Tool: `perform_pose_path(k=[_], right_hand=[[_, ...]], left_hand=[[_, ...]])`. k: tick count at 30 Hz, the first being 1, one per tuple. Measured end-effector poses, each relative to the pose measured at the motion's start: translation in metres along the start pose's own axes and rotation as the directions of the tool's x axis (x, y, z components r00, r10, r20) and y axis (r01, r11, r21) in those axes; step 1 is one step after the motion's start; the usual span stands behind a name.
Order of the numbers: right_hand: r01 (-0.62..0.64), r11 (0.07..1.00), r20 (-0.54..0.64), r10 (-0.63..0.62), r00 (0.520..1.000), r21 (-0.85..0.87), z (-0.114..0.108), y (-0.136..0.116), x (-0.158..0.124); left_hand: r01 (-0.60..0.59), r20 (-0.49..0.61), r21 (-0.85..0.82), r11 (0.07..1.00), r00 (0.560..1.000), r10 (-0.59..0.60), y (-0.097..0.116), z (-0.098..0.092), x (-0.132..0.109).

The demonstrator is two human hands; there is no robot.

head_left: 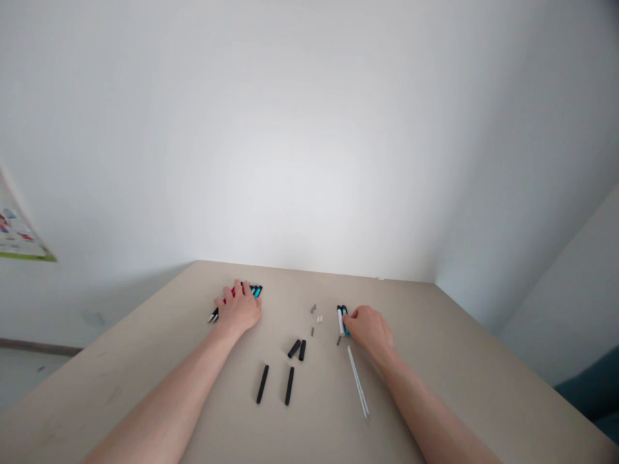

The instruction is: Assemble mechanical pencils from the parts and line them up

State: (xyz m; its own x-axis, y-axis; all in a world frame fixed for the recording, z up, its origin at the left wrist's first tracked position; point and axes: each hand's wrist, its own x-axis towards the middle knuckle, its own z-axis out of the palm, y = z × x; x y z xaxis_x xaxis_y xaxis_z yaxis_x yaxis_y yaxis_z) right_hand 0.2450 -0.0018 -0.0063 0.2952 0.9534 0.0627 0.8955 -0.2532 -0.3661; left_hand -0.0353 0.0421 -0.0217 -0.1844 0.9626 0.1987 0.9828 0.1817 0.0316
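My left hand (238,307) lies with fingers spread over a group of pens (258,291) at the table's back left; red, blue and black parts show around it. At the right, the closed fingers of my right hand (367,324) are on a blue-and-black pen part (345,319), beside a white one (340,322). Two thin white refills (358,383) lie below that hand. Between my forearms are two short black tubes (302,350) and two longer black tubes (289,386). Small white pieces (319,319) and tiny grey pieces (313,332) lie near the middle.
The beige table (217,412) meets a pale wall (309,161) at its back edge. A poster (19,232) hangs at the far left. Something dark teal (590,386) stands beyond the table's right edge.
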Motion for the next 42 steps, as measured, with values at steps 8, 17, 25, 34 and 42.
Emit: perform_pose_path(k=[8, 17, 25, 34, 42], right_hand=[[0.010, 0.999, -0.037, -0.011, 0.999, -0.036, -0.003, -0.002, -0.002], [0.586, 0.713, -0.171, -0.569, 0.804, 0.384, -0.001, -0.036, -0.034], [0.626, 0.689, -0.188, -0.604, 0.774, 0.365, 0.004, -0.031, -0.030], [0.523, 0.831, -0.093, -0.515, 0.852, 0.190, 0.005, -0.016, -0.013], [0.487, 0.859, -0.087, -0.479, 0.873, 0.156, 0.004, -0.020, -0.013]], left_hand=[[-0.364, -0.264, -0.116, 0.924, 0.908, 0.324, 0.010, -0.025, -0.004], [-0.917, -0.418, -0.103, 0.385, 0.391, 0.820, 0.038, -0.051, -0.031], [-0.857, -0.224, -0.278, 0.433, 0.496, 0.839, 0.035, -0.045, -0.028], [-0.714, -0.093, -0.413, 0.565, 0.650, 0.754, 0.025, -0.038, -0.024], [-0.728, -0.126, -0.428, 0.535, 0.635, 0.762, 0.029, -0.038, -0.028]])
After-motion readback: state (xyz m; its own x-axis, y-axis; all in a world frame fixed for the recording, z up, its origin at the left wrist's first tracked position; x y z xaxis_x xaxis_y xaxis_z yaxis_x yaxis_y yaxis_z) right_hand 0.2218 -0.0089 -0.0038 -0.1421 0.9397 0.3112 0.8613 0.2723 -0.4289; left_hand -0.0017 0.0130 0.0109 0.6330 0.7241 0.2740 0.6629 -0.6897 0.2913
